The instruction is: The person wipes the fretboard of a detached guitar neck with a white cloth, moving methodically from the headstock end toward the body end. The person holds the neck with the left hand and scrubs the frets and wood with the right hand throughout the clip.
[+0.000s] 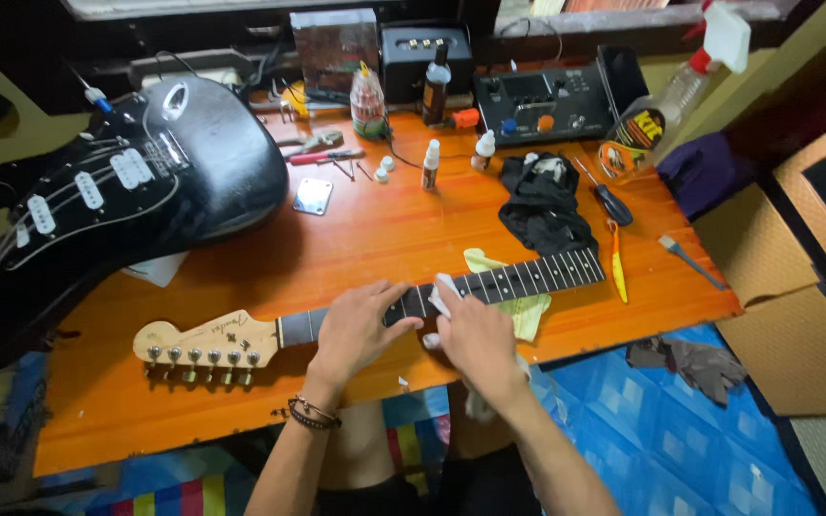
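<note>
A detached guitar neck (528, 277) with a dark fretboard and pale headstock (205, 342) lies along the front of the orange table (375, 229). My left hand (360, 325) presses flat on the fretboard near the headstock end, fingers spread. My right hand (475, 339) grips a white cloth (444, 294) against the fretboard just to the right of it. A yellow-green cloth (528, 311) lies under the neck. A black guitar body (136, 182) with white pickups rests at the table's left.
At the back stand small bottles (430, 164), a dark bottle (437, 86), an effects unit (542, 105) and a spray bottle (681, 86). A black rag (542, 205), screwdrivers (616, 263), a metal plate (313, 196) and pliers (322, 143) lie about. A brown box (795, 287) stands at right.
</note>
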